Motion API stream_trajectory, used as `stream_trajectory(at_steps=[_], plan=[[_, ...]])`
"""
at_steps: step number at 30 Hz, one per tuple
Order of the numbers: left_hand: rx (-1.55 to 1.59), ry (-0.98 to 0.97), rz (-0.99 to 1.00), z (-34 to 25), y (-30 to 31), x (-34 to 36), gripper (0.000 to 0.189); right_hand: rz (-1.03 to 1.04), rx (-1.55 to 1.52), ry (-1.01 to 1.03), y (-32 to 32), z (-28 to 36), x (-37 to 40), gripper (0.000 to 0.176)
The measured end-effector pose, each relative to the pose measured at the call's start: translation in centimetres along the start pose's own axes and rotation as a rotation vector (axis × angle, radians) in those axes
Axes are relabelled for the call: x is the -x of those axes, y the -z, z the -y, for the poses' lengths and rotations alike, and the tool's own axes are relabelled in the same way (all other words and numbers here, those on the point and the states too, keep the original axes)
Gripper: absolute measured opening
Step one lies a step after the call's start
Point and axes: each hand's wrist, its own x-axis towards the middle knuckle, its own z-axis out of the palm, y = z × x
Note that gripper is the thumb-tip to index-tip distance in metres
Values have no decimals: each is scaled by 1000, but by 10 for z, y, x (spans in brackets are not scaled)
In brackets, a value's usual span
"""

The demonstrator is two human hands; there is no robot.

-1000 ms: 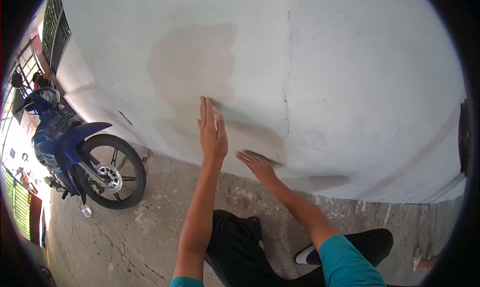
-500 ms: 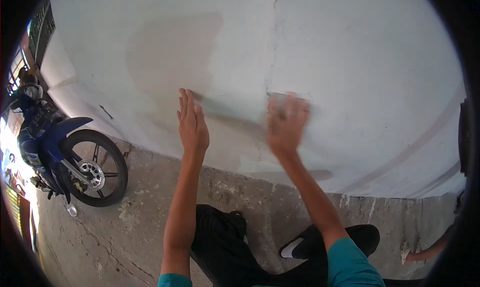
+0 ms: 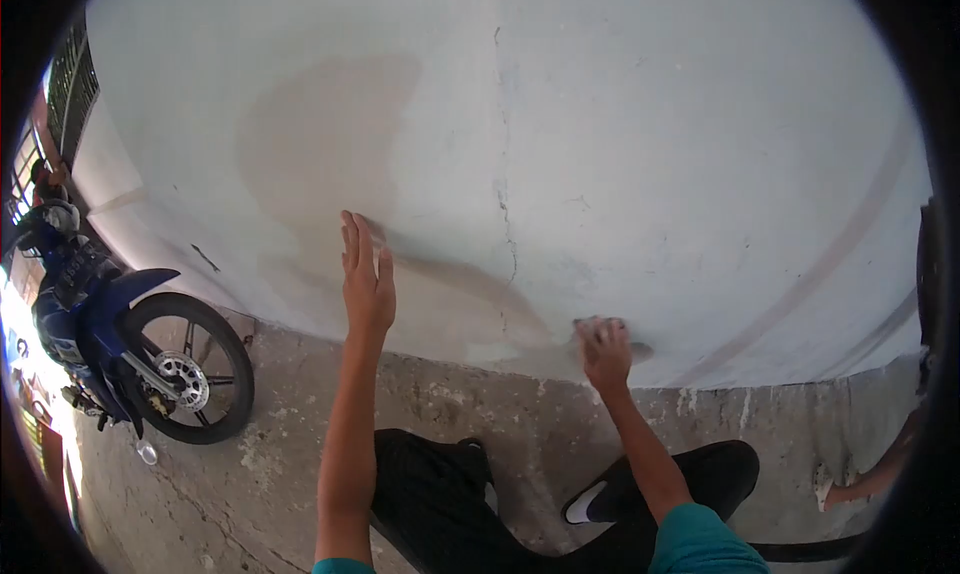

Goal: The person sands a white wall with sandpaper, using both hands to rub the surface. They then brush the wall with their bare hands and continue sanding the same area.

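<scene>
A pale wall (image 3: 640, 134) fills most of the head view, with a thin vertical crack and a few scuffs. My left hand (image 3: 367, 279) is raised at the wall left of the crack, open, its fingers stretched upward. Low on the wall, right of the crack, my right hand (image 3: 605, 354) presses with bent fingers. A thin dark-edged piece, looking like sandpaper (image 3: 581, 326), shows at its fingertips, mostly hidden under the fingers. A grey-brown patch (image 3: 330, 124) marks the wall above my left hand.
A blue motorbike (image 3: 85, 309) stands at the left, its front wheel near the wall's base. Worn concrete floor (image 3: 290, 424) runs below the wall, under my black-trousered legs (image 3: 440, 494). Another person's bare leg (image 3: 870, 486) is at the lower right edge.
My right hand has swept down and slightly right along the wall, to near its base. My left hand sits a little lower in view, as the view itself has tilted up slightly.
</scene>
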Motion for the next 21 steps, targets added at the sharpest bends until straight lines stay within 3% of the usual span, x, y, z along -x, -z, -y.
stream_trajectory(at_steps=[2, 5, 8, 9, 11, 12, 14, 18, 21], plan=[[36, 23, 23, -2, -4, 1, 53, -149, 142, -91, 20, -6, -22, 37], [38, 1, 26, -1, -3, 1, 54, -465, 149, -174, 26, 43, -93, 39], [38, -13, 27, -3, -3, 0, 55, -334, -132, 53, 21, 115, -141, 40], [34, -1, 27, -1, -4, 0, 55, -73, -295, 51, 17, 137, -147, 45], [35, 9, 26, 1, -5, 2, 55, 30, -468, 219, -48, 161, -131, 53], [30, -8, 35, 1, -4, 3, 55, 29, -462, 221, -54, 156, -116, 53], [30, -35, 30, 6, -1, 3, 56, -6, -348, 441, -56, 142, -86, 58], [-62, -30, 141, 16, 7, 8, 56, 239, -353, 173, -55, 53, -4, 56], [-63, -50, 142, 21, 4, 7, 56, 95, -18, -58, -19, -6, 29, 35]])
